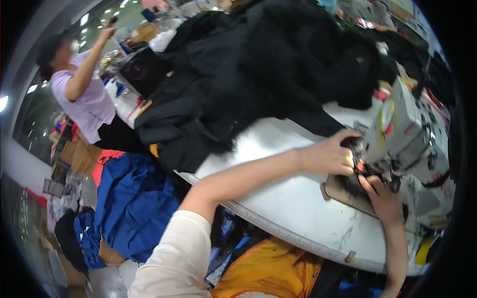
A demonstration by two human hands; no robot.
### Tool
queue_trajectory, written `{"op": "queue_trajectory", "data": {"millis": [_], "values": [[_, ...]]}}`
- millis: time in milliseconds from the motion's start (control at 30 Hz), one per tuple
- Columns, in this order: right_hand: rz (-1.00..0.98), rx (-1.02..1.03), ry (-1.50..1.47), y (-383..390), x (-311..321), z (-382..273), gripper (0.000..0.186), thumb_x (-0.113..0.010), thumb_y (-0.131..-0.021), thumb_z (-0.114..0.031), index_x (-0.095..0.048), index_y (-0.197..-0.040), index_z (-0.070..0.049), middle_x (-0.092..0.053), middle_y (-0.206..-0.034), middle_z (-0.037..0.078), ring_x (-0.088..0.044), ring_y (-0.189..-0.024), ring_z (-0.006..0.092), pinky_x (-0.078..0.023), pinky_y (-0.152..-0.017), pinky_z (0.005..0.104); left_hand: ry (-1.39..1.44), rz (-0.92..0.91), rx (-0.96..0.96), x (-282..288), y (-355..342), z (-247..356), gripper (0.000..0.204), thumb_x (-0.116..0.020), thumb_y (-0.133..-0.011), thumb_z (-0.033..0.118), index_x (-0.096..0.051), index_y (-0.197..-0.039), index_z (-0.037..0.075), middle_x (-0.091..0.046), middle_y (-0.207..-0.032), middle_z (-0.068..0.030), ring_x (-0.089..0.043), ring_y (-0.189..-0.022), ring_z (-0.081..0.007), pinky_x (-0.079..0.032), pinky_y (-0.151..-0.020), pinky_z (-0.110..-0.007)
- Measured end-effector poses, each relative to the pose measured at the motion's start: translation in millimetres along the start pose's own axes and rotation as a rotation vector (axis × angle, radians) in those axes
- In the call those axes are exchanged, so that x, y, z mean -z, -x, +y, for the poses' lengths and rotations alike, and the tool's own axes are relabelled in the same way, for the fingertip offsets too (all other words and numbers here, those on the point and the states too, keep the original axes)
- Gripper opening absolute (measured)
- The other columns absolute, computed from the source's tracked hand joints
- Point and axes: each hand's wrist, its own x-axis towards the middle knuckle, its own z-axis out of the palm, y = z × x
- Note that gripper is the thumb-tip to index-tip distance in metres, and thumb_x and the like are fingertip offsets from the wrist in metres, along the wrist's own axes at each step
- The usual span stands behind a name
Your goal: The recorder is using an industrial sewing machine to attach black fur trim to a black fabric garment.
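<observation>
A white industrial sewing machine [405, 119] stands at the right of a white table [278, 208], with a brown plate [343, 201] at its working area. Black fabric [263, 64] covers the back of the table, and a strip of it runs down to the needle area. My left hand [328, 159], a ring on one finger, has its fingers curled on the dark fabric left of the needle. My right hand [382, 196] is just below it, fingers bent at the dark material under the machine head; what it holds is hard to make out.
A person in a lilac shirt [82, 94] stands at the left, one arm raised. Blue fabric [134, 203] is heaped left of the table, yellow fabric [268, 270] lies below its edge. A black box [141, 72] and clutter sit behind; another person [377, 17] is at the far right back.
</observation>
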Motion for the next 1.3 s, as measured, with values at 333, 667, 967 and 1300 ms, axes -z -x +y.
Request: {"op": "queue_trajectory", "data": {"millis": [333, 667, 967, 1300], "values": [[0.11, 0.004, -0.098, -16.0, -22.9, -2.0, 0.036, -0.056, -0.075, -0.019, -0.056, -0.112, -0.018, -0.056, -0.081, -0.002, -0.056, -0.073, 0.0114, -0.046, -0.057, 0.026, -0.011, -0.172, 0.108, 24.5, 5.5, 1.7, 0.03, -0.058, -0.072, 0.01, -0.065, -0.1, 0.015, -0.064, -0.1, 0.0046, -0.06, -0.094, -0.0092, -0.032, -0.106, -0.046], [0.165, -0.173, -0.007, -20.4, -31.3, -0.7, 0.005, -0.059, -0.066, -0.017, -0.057, -0.065, -0.013, -0.056, -0.079, 0.0, -0.057, -0.072, 0.0111, -0.046, -0.057, 0.0237, 0.279, -0.25, 0.35, 17.3, -7.9, -17.4, 0.038, -0.066, -0.067, 0.0, -0.067, -0.098, 0.022, -0.064, -0.088, 0.003, -0.058, -0.094, -0.015, -0.019, -0.111, -0.049], [0.105, -0.171, -0.171, -14.6, -26.9, -2.5, 0.009, -0.059, -0.074, -0.017, -0.06, -0.082, -0.013, -0.06, -0.086, 0.005, -0.059, -0.075, 0.0172, -0.048, -0.065, 0.0281, 0.254, -0.336, 0.409, 23.7, -8.7, -6.0, 0.039, -0.063, -0.069, -0.002, -0.068, -0.099, 0.022, -0.065, -0.095, 0.003, -0.059, -0.095, -0.0136, -0.02, -0.111, -0.049], [0.085, -0.139, -0.056, -18.1, -20.0, -7.4, 0.011, -0.059, -0.06, -0.016, -0.059, -0.07, -0.011, -0.059, -0.084, 0.011, -0.058, -0.074, 0.0172, -0.047, -0.063, 0.0276, 0.218, -0.303, 0.399, 24.8, -6.4, -4.7, 0.036, -0.063, -0.069, -0.001, -0.068, -0.098, 0.02, -0.066, -0.095, 0.0025, -0.06, -0.094, -0.0138, -0.021, -0.11, -0.049]]}}
